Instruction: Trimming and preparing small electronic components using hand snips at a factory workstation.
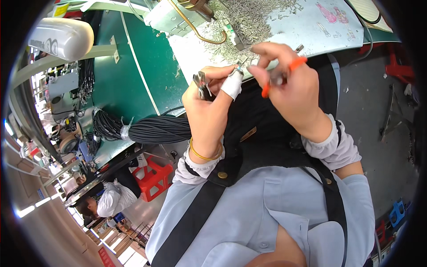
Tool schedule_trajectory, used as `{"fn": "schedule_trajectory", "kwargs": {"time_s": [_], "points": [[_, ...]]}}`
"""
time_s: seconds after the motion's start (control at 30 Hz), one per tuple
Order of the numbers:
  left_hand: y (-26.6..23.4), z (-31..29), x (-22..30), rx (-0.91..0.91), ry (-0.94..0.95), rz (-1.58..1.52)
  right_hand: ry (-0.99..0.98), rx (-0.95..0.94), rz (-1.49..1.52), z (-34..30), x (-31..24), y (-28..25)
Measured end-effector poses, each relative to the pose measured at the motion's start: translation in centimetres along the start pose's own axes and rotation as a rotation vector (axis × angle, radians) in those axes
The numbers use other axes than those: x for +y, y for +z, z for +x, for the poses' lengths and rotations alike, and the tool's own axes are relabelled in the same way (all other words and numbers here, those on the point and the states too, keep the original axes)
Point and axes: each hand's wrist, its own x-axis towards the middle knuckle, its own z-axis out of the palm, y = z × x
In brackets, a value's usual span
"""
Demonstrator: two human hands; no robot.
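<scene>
Between the thumb and forefinger of my left hand (205, 107) is the tip of a small metallic connector-like piece (239, 69). White tape (232, 85) wraps that thumb. Several silvery and dark metal pieces (203, 86) are tucked in the same hand's palm. My right hand (296, 95), slightly blurred, is curled round a tool with orange handles (297, 63) and a metal joint; its exact kind is unclear. The right thumb and forefinger are apart, close to the connector piece. Both hands are above my lap at the table edge, just in front of a pile of small metal pins (249, 29).
A machine with a brass-coloured tube (195, 31) stands beyond the hands. At left, a bundle of black cables (155, 129) lies by the green table (133, 75). A white rounded lamp-like object (62, 38) juts in. Behind are a red stool (155, 178) and another person (113, 200).
</scene>
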Motion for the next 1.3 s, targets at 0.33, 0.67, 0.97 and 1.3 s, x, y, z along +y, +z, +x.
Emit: {"fn": "schedule_trajectory", "kwargs": {"time_s": [0.33, 0.67, 0.97, 1.3], "points": [[-1.3, 0.0, -0.6, -0.084, 0.282, 0.485, -0.492, -0.114, -0.222, 0.4, 0.8, -0.6], [-0.7, 0.0, 0.3, -0.072, -0.102, -0.059, -0.019, -0.134, 0.253, -0.3, 0.8, 0.0], [-0.6, 0.1, -0.5, -0.015, 0.011, 0.208, -0.327, -0.070, -0.031, -0.6, 1.2, 0.3], [0.0, -0.2, 0.3, 0.049, -0.131, -0.009, 0.323, -0.241, 0.691, -0.3, 0.2, 0.1]]}}
